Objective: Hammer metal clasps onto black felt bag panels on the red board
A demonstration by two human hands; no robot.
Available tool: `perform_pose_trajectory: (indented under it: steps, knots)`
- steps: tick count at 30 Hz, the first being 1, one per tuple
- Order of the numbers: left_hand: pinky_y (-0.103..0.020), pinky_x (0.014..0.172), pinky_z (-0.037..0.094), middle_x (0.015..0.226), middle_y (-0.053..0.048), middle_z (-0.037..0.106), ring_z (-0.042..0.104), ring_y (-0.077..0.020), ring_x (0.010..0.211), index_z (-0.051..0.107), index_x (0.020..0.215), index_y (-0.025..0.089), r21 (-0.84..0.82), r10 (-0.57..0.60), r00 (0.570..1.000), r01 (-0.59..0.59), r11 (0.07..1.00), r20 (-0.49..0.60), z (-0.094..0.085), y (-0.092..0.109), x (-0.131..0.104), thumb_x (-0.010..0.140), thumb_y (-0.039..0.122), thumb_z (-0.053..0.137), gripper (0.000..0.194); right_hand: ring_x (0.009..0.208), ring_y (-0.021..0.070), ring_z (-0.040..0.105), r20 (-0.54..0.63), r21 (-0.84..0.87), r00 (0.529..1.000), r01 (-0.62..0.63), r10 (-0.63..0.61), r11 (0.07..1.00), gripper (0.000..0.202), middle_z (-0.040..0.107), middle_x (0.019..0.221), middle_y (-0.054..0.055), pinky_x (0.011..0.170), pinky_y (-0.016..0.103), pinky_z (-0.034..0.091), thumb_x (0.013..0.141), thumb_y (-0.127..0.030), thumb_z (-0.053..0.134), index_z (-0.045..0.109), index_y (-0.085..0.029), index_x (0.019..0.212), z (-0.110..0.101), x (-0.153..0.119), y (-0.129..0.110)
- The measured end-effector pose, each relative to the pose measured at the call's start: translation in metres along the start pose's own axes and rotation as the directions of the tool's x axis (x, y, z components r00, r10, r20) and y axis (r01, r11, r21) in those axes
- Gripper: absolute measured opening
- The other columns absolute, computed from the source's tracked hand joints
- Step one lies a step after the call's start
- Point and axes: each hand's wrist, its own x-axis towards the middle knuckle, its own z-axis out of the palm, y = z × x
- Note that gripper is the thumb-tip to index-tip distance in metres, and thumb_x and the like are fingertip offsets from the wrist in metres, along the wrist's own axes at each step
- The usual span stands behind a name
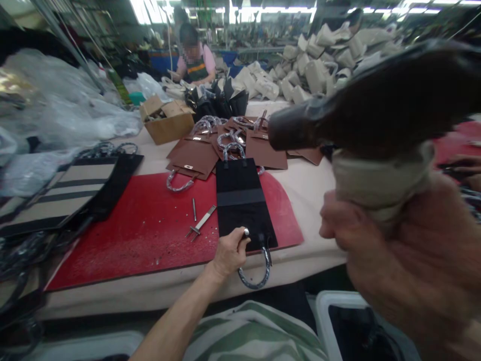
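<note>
A black bag panel (242,195) with plastic-wrapped handles at both ends lies on a red mat (135,235). Near the panel's front edge, my left hand (231,251) pinches a small metal punch (246,232) upright, its round top showing above the fingers. Raised close to the camera on the right, my right hand (406,255) is wrapped around the pale, taped handle of a hammer (361,100) with a dark head. On the mat left of the panel lie a pronged metal tool (203,221) and a thin metal rod (194,209).
Brown bag panels (197,155) with wrapped handles are piled behind the mat, beside a cardboard box (171,125). Striped and black panels (71,185) lie at left. A co-worker (195,60) sits at the far side near heaped beige bags (311,65). White bins (340,301) stand below the table edge.
</note>
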Motion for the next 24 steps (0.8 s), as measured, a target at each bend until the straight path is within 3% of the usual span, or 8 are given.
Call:
perform_pose_trajectory:
  steps: [2,4,6,10,13,17,22,24]
  knots:
    - [-0.026,0.066,0.057,0.084,-0.005,0.070,0.071,-0.0182,0.076,0.058,0.101,0.021,0.004,0.007,1.000,-0.007,1.000,0.001,0.001,-0.001,0.000,0.091,0.015,0.051,0.013,0.081,0.0242,0.071,0.188,0.025,0.978,0.084,-0.087,0.996,0.043,0.073,0.108,0.009,0.071,0.035,0.057,0.095,-0.036,0.053,0.053,-0.026,0.137,0.011,-0.017,0.004]
    - [-0.025,0.063,0.056,0.081,-0.004,0.069,0.071,-0.0179,0.072,0.058,0.098,0.021,0.009,0.011,1.000,-0.012,1.000,0.008,0.002,-0.002,0.000,0.091,0.014,0.050,0.013,0.066,0.0228,0.070,0.498,0.009,0.863,0.089,-0.082,0.996,0.035,0.075,0.088,0.006,0.057,0.031,0.054,0.095,-0.030,0.051,0.058,-0.023,0.128,0.020,-0.030,0.012]
    - [-0.026,0.063,0.056,0.081,-0.004,0.070,0.071,-0.0181,0.072,0.058,0.099,0.021,0.015,0.009,1.000,-0.009,1.000,0.004,0.003,-0.003,-0.001,0.092,0.014,0.050,0.013,0.064,0.0222,0.070,0.609,0.008,0.792,0.055,-0.048,0.998,0.030,0.074,0.082,0.004,0.054,0.030,0.052,0.096,-0.028,0.050,0.060,-0.023,0.124,0.018,-0.031,0.016]
    - [-0.027,0.068,0.057,0.088,-0.006,0.071,0.072,-0.0189,0.077,0.058,0.107,0.020,0.026,0.019,1.000,-0.019,0.999,-0.020,0.004,-0.004,-0.001,0.092,0.016,0.052,0.017,0.078,0.0216,0.071,0.213,0.078,0.977,-0.041,0.023,0.996,0.038,0.073,0.098,0.004,0.069,0.032,0.056,0.097,-0.035,0.053,0.052,-0.032,0.135,0.003,-0.013,0.003]
    - [-0.027,0.067,0.057,0.087,-0.006,0.071,0.072,-0.0189,0.077,0.059,0.106,0.021,0.033,0.018,1.000,-0.018,0.999,-0.010,0.003,-0.005,-0.002,0.092,0.016,0.051,0.017,0.065,0.0216,0.068,0.174,0.022,0.984,-0.030,0.026,0.999,0.041,0.072,0.085,0.005,0.059,0.031,0.052,0.097,-0.035,0.050,0.049,-0.027,0.137,0.011,-0.022,0.000]
    - [-0.025,0.064,0.055,0.082,-0.004,0.070,0.071,-0.0179,0.073,0.059,0.101,0.021,0.035,-0.004,1.000,0.004,0.999,0.006,0.002,-0.006,-0.003,0.092,0.017,0.051,0.013,0.065,0.0223,0.068,0.665,-0.089,0.742,-0.036,0.086,0.995,0.030,0.072,0.081,0.007,0.057,0.028,0.045,0.094,-0.029,0.048,0.059,-0.020,0.120,0.026,-0.045,0.020]
    - [-0.025,0.068,0.056,0.085,-0.004,0.069,0.070,-0.0174,0.077,0.058,0.101,0.020,0.008,-0.007,1.000,0.007,1.000,0.008,0.001,-0.004,-0.003,0.092,0.015,0.052,0.012,0.061,0.0179,0.062,0.631,-0.099,0.655,-0.462,0.415,0.881,0.025,0.064,0.071,0.001,0.057,0.027,0.044,0.092,-0.041,0.048,0.061,-0.023,0.102,0.023,-0.057,0.076]
    - [-0.026,0.069,0.056,0.086,-0.004,0.069,0.070,-0.0173,0.078,0.058,0.102,0.020,-0.005,-0.006,1.000,0.006,1.000,0.010,0.000,-0.003,-0.002,0.092,0.016,0.052,0.013,0.049,0.0149,0.055,0.604,-0.070,0.542,-0.693,0.583,0.717,0.027,0.056,0.063,-0.002,0.047,0.025,0.040,0.089,-0.046,0.048,0.058,-0.022,0.094,0.028,-0.069,0.106]
